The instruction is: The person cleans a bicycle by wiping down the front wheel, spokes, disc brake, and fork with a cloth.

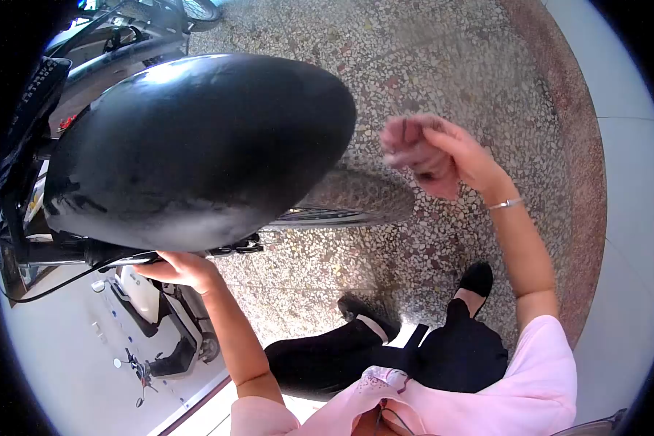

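Note:
A large glossy black mudguard [203, 145] fills the left half of the view, with a knobbly tyre [363, 196] showing beneath its front end. To the right of the mudguard, my right hand [458, 156] is closed around a crumpled pinkish cloth [414, 145] with dark smudges. Hand and cloth are apart from the mudguard and slightly blurred. My left hand [185, 270] reaches to the mudguard's lower edge, around a black bar [102, 253] with a cable running by it. Some of its fingers are hidden behind the bar and mudguard.
Parked white scooter [163, 327] at the lower left. Another bicycle's wheel [200, 9] stands at the top left. My feet in black shoes [476, 280] are on the speckled stone floor [458, 65], which has a curved reddish border [585, 196] at the right.

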The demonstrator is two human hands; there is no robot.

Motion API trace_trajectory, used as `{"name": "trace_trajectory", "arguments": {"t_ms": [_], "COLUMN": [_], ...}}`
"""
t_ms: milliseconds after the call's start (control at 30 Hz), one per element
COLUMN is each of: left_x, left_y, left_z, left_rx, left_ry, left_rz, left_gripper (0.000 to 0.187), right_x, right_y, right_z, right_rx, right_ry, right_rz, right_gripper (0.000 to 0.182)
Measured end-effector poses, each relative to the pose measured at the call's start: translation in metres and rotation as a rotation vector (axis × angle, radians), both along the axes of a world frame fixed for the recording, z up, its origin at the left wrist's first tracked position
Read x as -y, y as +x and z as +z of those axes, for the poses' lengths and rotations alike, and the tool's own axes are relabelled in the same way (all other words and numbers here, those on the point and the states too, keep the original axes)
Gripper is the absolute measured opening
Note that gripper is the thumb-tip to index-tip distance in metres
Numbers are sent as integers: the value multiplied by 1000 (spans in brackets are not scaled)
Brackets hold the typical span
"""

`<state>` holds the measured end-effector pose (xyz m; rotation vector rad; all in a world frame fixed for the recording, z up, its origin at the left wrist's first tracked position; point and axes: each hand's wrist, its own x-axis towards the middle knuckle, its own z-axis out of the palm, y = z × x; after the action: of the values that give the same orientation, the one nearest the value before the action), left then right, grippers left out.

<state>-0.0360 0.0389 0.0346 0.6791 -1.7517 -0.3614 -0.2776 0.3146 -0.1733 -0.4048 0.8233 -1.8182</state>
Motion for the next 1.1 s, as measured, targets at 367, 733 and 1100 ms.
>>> {"name": "trace_trajectory", "arguments": {"t_ms": [367, 733, 1100], "left_x": [12, 4, 15], "left_y": [7, 5, 17], "left_z": [3, 2, 0], "left_rx": [-162, 15, 1], "left_ry": [142, 70, 124], "left_rz": [-113, -104, -132], "left_gripper": [29, 45, 51], "right_x": [80, 108, 114], "right_y": [24, 50, 35], "right_z": [25, -16, 75], "right_rx": [-41, -257, -118], "right_ry": [-38, -185, -126], "right_rz": [584, 644, 311], "right_gripper": [53, 55, 45]}}
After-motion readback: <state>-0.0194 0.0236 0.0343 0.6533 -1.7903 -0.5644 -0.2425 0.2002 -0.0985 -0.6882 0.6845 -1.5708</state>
